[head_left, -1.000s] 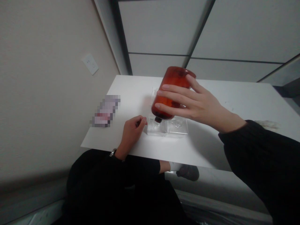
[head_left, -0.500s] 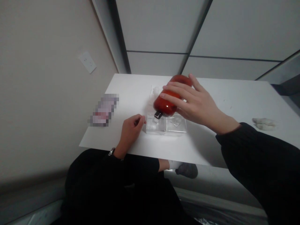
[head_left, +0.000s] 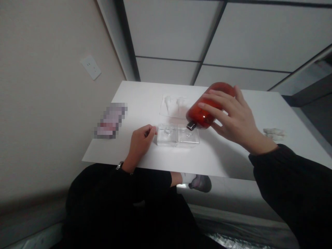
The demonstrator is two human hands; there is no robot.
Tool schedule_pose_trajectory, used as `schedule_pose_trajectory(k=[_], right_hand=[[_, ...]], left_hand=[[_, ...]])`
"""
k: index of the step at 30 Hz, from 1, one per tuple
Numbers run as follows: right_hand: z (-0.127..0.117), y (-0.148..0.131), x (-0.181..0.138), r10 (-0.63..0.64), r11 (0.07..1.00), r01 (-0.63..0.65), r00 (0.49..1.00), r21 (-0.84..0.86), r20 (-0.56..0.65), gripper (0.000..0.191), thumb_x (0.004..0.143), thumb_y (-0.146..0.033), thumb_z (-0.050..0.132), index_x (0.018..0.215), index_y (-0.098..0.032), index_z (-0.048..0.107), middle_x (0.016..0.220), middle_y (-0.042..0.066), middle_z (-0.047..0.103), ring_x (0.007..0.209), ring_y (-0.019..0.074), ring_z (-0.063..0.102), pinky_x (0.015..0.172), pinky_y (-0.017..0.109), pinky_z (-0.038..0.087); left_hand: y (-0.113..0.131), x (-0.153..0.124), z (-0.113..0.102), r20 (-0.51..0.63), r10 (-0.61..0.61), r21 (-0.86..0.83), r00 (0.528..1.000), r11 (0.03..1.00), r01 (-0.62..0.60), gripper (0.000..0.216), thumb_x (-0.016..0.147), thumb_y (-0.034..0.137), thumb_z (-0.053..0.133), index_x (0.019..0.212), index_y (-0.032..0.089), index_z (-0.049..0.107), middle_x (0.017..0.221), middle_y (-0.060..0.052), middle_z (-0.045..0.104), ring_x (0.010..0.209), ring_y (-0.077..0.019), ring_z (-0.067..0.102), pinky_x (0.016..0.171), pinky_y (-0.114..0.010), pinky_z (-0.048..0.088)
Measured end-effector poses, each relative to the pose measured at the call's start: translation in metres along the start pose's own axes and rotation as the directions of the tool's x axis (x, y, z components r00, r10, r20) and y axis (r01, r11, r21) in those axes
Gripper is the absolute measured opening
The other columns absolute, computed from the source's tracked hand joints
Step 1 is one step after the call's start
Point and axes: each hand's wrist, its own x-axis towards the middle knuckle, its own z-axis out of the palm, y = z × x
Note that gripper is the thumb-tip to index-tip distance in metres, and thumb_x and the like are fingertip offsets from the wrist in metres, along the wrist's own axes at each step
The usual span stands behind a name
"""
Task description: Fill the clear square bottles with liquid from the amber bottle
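right hand (head_left: 233, 119) wrapped round bottle (head_left: 207, 109), neck tipped down over tray (head_left: 167, 141) | left hand (head_left: 141, 140) kinda curled beside it, can't tell if holding anything

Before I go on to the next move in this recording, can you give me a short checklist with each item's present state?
1. Right hand gripping the red-brown bottle: ok, fingers wrapped around its body.
2. Bottle's neck tilted downward, lined up with the right compartment of the clear tray: ok, as seen from this view.
3. Liquid leaving the neck: cannot tell.
4. Tray resting on the white table: ok.
5. Left hand touching the tray: cannot tell; it is curled by the left end.
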Motion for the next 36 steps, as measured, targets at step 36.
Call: schedule_pose_trajectory(k=[36], right_hand=[[-0.046, -0.009, 0.024, -0.197, 0.980, 0.198, 0.941, 0.025, 0.275, 0.081, 0.106, -0.001, 0.042, 0.168, -0.050, 0.026, 0.170, -0.003, 0.050, 0.159, 0.0222, 0.044, 0.134, 0.061, 0.032]], left_hand=[[-0.005, 0.003, 0.003, -0.021, 0.023, 0.029, 1.000, 0.999, -0.022, 0.032, 0.093, 0.037, 0.052, 0.067, 0.021, 0.059, 0.056, 0.004, 0.043, 0.058, -0.0138, 0.041, 0.062, -0.031, 0.027]])
